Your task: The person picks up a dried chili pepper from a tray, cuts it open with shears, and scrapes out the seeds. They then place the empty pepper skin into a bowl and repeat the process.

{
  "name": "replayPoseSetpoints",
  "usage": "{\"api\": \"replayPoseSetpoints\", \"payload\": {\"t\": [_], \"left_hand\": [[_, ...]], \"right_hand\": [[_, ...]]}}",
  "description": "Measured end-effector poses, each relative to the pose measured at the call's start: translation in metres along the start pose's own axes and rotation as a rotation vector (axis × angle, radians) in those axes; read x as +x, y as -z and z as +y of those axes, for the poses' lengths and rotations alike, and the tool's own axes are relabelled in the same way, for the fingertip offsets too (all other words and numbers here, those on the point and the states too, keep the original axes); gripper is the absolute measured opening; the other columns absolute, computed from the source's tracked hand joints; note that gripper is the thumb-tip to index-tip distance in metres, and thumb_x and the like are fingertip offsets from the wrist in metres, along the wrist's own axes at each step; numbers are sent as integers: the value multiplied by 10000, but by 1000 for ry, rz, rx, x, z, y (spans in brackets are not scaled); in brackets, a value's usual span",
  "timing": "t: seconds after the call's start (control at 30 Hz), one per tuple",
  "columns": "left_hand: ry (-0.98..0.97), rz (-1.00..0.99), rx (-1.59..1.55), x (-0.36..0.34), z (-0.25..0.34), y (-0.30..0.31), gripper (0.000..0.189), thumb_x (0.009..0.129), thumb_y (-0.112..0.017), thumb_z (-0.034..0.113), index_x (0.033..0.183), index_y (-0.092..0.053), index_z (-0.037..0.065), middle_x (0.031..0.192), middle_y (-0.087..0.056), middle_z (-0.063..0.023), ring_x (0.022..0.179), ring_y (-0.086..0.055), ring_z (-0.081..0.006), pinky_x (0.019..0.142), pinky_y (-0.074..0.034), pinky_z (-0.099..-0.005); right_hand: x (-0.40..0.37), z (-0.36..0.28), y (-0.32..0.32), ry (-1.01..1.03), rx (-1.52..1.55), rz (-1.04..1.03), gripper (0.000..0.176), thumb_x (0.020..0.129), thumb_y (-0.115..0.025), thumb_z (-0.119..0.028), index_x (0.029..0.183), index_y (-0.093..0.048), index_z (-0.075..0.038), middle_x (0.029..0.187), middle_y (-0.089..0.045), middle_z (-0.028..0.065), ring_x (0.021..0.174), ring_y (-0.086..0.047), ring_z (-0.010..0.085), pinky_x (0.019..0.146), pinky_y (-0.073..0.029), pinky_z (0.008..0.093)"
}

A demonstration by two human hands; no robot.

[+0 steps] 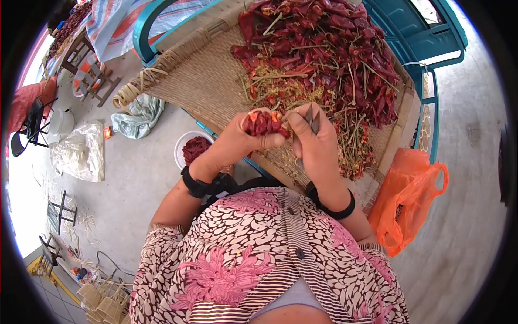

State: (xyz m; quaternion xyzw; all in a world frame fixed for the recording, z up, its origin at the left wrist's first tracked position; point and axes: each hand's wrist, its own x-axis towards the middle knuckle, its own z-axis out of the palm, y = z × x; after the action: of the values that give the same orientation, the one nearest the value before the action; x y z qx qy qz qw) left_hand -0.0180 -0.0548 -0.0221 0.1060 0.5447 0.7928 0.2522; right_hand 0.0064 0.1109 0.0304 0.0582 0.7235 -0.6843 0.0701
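Note:
My left hand (pixel 236 141) is closed around a bunch of dried red chili peppers (pixel 260 124), their cut-looking orange-red ends facing up. Close beside it, my right hand (pixel 319 148) grips dark metal scissors (pixel 314 120) with the pointed blades sticking up past the fingers. The right thumb and fingertips meet the right end of the bunch. Both hands are above the near edge of a woven tray (pixel 199 78). On the tray lies a large heap of dried red chilies (pixel 324 40), with loose stems and seeds (pixel 353 146) on its near side.
A white bowl (pixel 178 154) of red chili pieces stands lower, left of the tray. An orange plastic bag (pixel 407 200) hangs at the right. A teal metal frame (pixel 143 32) surrounds the tray. Plastic bags (pixel 137 116), a wooden stool (pixel 89 67) and baskets (pixel 105 302) are on the left.

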Motion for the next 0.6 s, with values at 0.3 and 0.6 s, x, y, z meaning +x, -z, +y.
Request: {"api": "replayPoseSetpoints", "payload": {"t": [0.3, 0.6], "left_hand": [[-24, -126, -79, -2, 5, -1, 264, 769, -786, 76, 948, -592, 71, 848, -592, 54, 780, -529, -56, 692, -434, -227], [-27, -124, -1, -3, 1, -1, 314, 745, -783, 8, 969, -570, 65, 845, -604, 21, 736, -575, -61, 619, -469, -210]], "right_hand": [[-2, -2, 1, -129, 310, -74, 146, 973, -549, -198, 901, -538, -71, 823, -598, 19, 469, -402, 48, 418, -307, 198], [5, 1, 33, -109, 235, -14, 227, 969, -562, -288, 892, -547, -75, 756, -602, 5, 407, -356, 17, 372, -279, 173]]}}
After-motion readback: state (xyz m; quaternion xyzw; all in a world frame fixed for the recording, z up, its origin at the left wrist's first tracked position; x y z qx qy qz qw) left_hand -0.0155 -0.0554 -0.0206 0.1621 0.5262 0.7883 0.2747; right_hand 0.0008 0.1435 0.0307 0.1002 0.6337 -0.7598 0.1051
